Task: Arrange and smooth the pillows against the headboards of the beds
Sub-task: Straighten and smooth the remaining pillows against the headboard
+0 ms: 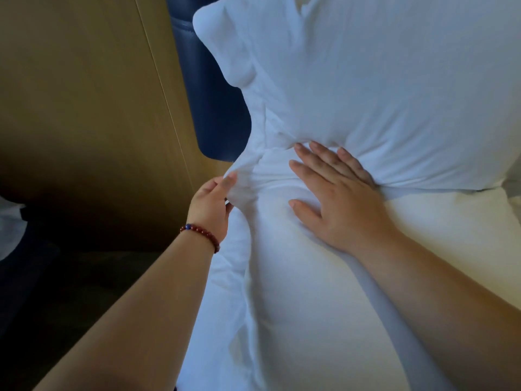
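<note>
Pillow (394, 80) is standing up against the blue headboard (203, 94), just above and beyond the right grip (338, 198), so placement looks basically done imo. What's left is the smoothing, esp. the bottom left corner.

Right grip is spread flat with fingers straight, not clamped on anything. It's pressing down on the white bedding (310, 306) right where it meets the pillow's bottom edge, fingertips tucked into that seam. Left grip (211, 201) is closed, pinching a loose flap (242, 176) of white fabric just left of the right grip. Prob the pillowcase's open end, but tbh can't tell if it belongs to the pillow or the bedding under it. Beaded bracelet (201, 234) on that wrist, fwiw.

How it looks: big, plump, white, mostly smooth across the face. Creases fan out from where the right grip digs in, and the fabric bunches up between the two grips. Left edge is lumpy, with a bulge up near the top corner, and there's a dent at the top edge. So it needs the flap tucked or pulled tight, then the side patted even.

Only one bed in view, so no idea abt the others.
</note>
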`<move>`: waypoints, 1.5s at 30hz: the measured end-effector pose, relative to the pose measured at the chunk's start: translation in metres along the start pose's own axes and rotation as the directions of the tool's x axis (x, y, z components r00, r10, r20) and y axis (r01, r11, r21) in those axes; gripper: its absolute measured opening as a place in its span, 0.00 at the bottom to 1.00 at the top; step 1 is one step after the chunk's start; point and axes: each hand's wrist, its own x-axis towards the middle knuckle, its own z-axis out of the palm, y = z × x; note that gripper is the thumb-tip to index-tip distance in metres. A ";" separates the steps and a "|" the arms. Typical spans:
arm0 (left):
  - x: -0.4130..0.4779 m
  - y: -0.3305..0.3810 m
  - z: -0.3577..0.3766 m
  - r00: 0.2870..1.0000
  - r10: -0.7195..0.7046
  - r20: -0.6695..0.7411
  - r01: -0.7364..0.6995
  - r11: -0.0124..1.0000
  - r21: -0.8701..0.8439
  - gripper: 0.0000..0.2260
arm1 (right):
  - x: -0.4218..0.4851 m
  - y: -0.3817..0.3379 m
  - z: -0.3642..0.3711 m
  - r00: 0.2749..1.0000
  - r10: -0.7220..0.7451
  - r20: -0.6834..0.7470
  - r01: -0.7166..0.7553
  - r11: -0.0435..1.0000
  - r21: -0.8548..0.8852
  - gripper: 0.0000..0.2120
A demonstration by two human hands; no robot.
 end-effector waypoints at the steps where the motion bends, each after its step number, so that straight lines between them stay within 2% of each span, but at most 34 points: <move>1: 0.005 0.007 0.000 0.999 0.015 0.046 -0.015 1.000 0.018 0.07 | 0.000 -0.001 0.000 1.000 0.003 -0.015 -0.003 1.000 0.005 0.26; 2: 0.012 0.016 0.001 0.994 0.007 0.106 -0.011 0.999 0.037 0.09 | 0.000 -0.002 0.000 1.000 0.004 -0.031 -0.004 1.000 0.016 0.26; 5: 0.026 0.044 0.012 0.953 -0.089 0.289 0.054 0.991 0.126 0.33 | 0.000 -0.005 -0.001 0.998 0.001 -0.071 0.004 0.998 0.062 0.25; 7: 0.031 0.051 0.021 0.931 -0.145 0.335 0.088 0.980 0.179 0.41 | -0.001 -0.004 -0.003 0.996 0.006 -0.084 0.001 0.996 0.084 0.26; 9: 0.023 0.053 0.028 0.948 -0.125 0.293 0.051 0.967 0.248 0.33 | -0.003 -0.003 -0.005 0.997 0.022 -0.078 -0.015 0.996 0.084 0.26; 12: 0.011 0.046 0.019 0.990 -0.066 0.125 0.045 0.985 0.164 0.27 | -0.004 -0.002 -0.008 0.996 0.035 -0.079 -0.026 0.993 0.116 0.26; 14: 0.002 0.042 0.014 0.996 -0.033 0.085 0.025 0.996 0.091 0.17 | -0.004 -0.001 -0.010 0.994 0.065 -0.088 -0.046 0.979 0.200 0.26; 16: -0.007 0.047 0.016 0.997 0.004 0.072 -0.013 0.991 0.133 0.13 | -0.004 0.000 -0.014 0.988 0.097 -0.122 -0.058 0.956 0.288 0.25; 18: -0.011 0.059 0.021 0.989 0.046 0.137 -0.068 0.985 0.161 0.15 | -0.002 0.000 -0.022 0.979 0.094 -0.180 -0.033 0.948 0.317 0.23; 21: -0.012 0.090 0.034 0.973 0.087 0.216 -0.115 0.986 0.121 0.26 | 0.011 0.000 -0.042 0.963 0.039 -0.268 0.036 0.962 0.269 0.21; 23: -0.015 0.117 0.049 0.961 0.158 0.229 -0.178 0.982 0.069 0.26 | 0.027 0.005 -0.059 0.950 -0.005 -0.313 0.082 0.969 0.232 0.20; 25: -0.021 0.142 0.064 0.939 0.215 0.267 -0.247 0.965 0.093 0.19 | 0.048 0.015 -0.075 0.935 -0.057 -0.349 0.133 0.971 0.197 0.20; 27: -0.024 0.160 0.072 0.933 0.246 0.262 -0.277 0.957 0.089 0.22 | 0.071 0.029 -0.089 0.931 -0.077 -0.356 0.140 0.978 0.154 0.22; 29: -0.022 0.173 0.075 0.934 0.271 0.233 -0.284 0.959 0.022 0.24 | 0.096 0.042 -0.102 0.946 -0.062 -0.319 0.107 0.986 0.125 0.25; 31: -0.022 0.186 0.080 0.924 0.296 0.243 -0.284 0.955 -0.083 0.21 | 0.122 0.052 -0.115 0.966 -0.047 -0.253 0.080 0.989 0.122 0.28; 34: -0.022 0.203 0.086 0.933 0.317 0.171 -0.289 0.942 -0.173 0.17 | 0.158 0.066 -0.134 1.000 -0.006 -0.027 0.008 0.997 0.080 0.34; 36: -0.023 0.213 0.087 0.943 0.299 0.144 -0.272 0.946 -0.178 0.16 | 0.171 0.080 -0.136 0.990 0.043 0.134 -0.039 0.999 -0.032 0.38; 37: -0.024 0.217 0.086 0.948 0.288 0.133 -0.266 0.950 -0.162 0.14 | 0.174 0.086 -0.135 0.984 0.064 0.167 -0.054 0.997 -0.061 0.40; 41: -0.026 0.231 0.083 0.958 0.285 0.018 -0.283 0.957 -0.066 0.09 | 0.166 0.100 -0.127 0.989 0.101 0.109 -0.094 0.993 -0.066 0.39; 45: -0.027 0.236 0.090 0.958 0.286 0.004 -0.286 0.958 -0.013 0.09 | 0.157 0.104 -0.127 0.989 0.122 0.080 -0.119 0.992 -0.034 0.37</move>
